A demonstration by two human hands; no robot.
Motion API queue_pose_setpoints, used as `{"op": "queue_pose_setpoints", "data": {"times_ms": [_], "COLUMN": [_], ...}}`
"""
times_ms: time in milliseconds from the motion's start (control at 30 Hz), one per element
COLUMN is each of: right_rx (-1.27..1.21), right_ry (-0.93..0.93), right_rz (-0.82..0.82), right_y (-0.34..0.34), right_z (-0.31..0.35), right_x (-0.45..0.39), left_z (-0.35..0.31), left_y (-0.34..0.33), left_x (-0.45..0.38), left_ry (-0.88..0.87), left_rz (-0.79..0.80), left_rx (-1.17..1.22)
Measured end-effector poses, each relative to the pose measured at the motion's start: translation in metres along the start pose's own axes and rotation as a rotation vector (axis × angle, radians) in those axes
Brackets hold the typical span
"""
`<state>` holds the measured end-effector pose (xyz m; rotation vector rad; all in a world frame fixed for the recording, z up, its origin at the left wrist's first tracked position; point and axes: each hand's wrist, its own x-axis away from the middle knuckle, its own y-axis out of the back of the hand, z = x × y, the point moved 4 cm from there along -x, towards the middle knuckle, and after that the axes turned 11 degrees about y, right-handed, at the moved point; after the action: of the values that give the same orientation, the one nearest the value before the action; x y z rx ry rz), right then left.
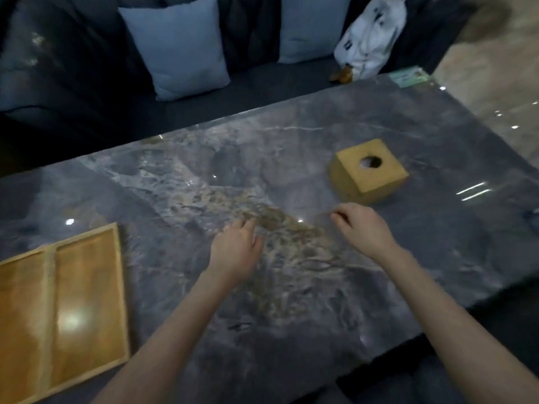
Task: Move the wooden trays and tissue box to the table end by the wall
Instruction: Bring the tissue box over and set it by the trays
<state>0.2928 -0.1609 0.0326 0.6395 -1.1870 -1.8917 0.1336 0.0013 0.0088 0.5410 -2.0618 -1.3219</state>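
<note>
A dark grey marble surface (291, 301) with pale and rusty veining fills most of your view, glossy enough to throw back ceiling lights. Nearest you, at its left near corner, lies a wooden tray (84, 310) with a pale raised rim; a second tray (20, 325) sits just beside it on its left, cut off by the frame edge, the two rims side by side.

Both your bare forearms reach out over the middle of the surface. Your left hand (234, 246) hangs palm down with the fingers loosely spread, its grip apart and holding nothing. Whether the fingertips touch the marble cannot be told. Your right hand (360, 225) is a little farther out, fingers curled toward the thumb without closing on anything you can see, so that grip is also empty.

Just beyond your right hand stands the wooden tissue box (369, 170), a cube turned corner-on, with a round hole in its top. It is near the hand but apart from it.

Past the far edge runs a dark sofa (73, 68) carrying two pale blue cushions (178, 45) and a white bag (370, 39). A small greenish card (408, 77) lies at the surface's far right corner, with pale floor (495, 68) beyond.
</note>
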Motion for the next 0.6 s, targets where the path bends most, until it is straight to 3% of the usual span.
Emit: {"op": "queue_pose_setpoints", "data": {"times_ms": [133, 367, 500, 600], "right_rx": [0.104, 0.046, -0.307, -0.673], "right_ry": [-0.076, -0.177, -0.291, -0.454], "right_rz": [-0.052, -0.147, -0.014, -0.011], "right_y": [0.033, 0.056, 0.042, 0.033], "right_z": [-0.078, -0.176, -0.203, -0.212], "right_x": [-0.005, -0.031, -0.045, -0.044], "left_z": [-0.076, -0.167, -0.194, -0.209], "left_y": [-0.018, -0.055, -0.081, -0.094], "left_x": [-0.029, -0.077, -0.097, -0.103], "left_ry": [-0.085, -0.111, -0.007, 0.012], "left_rz": [-0.102, 0.029, 0.27, 0.402], "left_rx": [0.037, -0.042, 0.1, 0.482]}}
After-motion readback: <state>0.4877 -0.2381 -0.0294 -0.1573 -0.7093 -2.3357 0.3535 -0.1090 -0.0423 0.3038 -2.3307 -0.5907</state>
